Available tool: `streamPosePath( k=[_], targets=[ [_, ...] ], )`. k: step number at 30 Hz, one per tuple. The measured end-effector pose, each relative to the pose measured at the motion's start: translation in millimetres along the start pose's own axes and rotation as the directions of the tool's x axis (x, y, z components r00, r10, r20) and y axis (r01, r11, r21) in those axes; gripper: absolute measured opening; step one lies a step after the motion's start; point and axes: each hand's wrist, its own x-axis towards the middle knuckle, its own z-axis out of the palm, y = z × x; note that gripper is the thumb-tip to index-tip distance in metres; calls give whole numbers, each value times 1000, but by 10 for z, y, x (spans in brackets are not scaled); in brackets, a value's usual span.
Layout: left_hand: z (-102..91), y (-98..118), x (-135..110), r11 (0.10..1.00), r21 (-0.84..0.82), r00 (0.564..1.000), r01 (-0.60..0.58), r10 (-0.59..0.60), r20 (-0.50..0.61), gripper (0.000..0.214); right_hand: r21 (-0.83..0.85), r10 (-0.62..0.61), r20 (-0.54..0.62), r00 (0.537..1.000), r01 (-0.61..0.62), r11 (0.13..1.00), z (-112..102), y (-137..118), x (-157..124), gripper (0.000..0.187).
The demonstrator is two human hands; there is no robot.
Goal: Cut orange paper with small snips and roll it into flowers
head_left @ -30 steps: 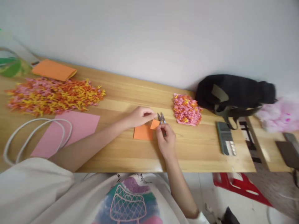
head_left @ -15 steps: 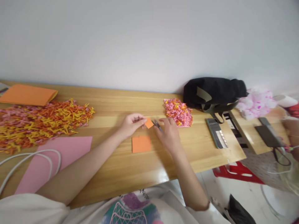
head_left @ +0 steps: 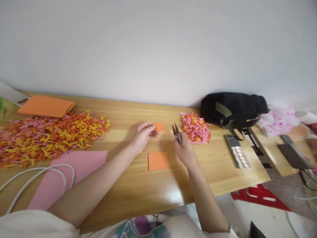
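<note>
Left hand: the left hand (head_left: 143, 135) is pinched shut around a small orange piece (head_left: 159, 126), thumb and fingertips at its left edge, low over the table (head_left: 138, 191).
Right hand: the right hand (head_left: 184, 152) is closed around the handle of the snips (head_left: 177, 133), fist resting near the tabletop.
Snips, direction: the long axis runs from the fist away toward the wall and leans a little left; the tips point that way and stand slightly apart in a narrow V (the handle is hidden in the palm).
Small orange piece, place: just left of the snip tips, not touching them, with bare wood between.
Orange square: an orange square (head_left: 158, 161) lies flat between the two wrists, nearer the person, touching neither hand.
Room to the right: a small pile of paper bits (head_left: 196, 127) sits just beside the snips; past it lie a black bag (head_left: 232, 107) against the wall and a grey flat case (head_left: 237, 153) near the table's right end.
Room to the left: open wood beyond the left hand, then a large heap of paper bits (head_left: 49, 135), a pink sheet (head_left: 74, 167) and a white cord (head_left: 37, 177).
Edges: the near edge of the table passes under both forearms; the far edge meets the wall, with a clear strip of wood ahead of the hands.
</note>
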Motion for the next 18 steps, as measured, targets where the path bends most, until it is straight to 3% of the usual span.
streamPosePath(
  k=[1,3,6,15,18],
  targets=[
    [0,-3,-1,1000,-2,1000,-3,3,-4,28,133,8,-25,1000,-4,991,17,-40,17,5],
    [-1,-8,-7,1000,4,1000,-13,13,-4,27,403,21,-31,999,-7,915,72,-139,38,17],
    [-4,-5,-20,1000,19,1000,-19,19,10,24,644,22,79,997,-68,762,184,-278,48,35],
    [-6,-9,-50,952,291,980,-91,33,198,19,866,143,131,981,-184,465,300,-275,43,43],
    [1,-37,-54,945,306,983,-113,63,170,19,877,190,178,966,-243,414,301,-250,62,48]
  ],
)
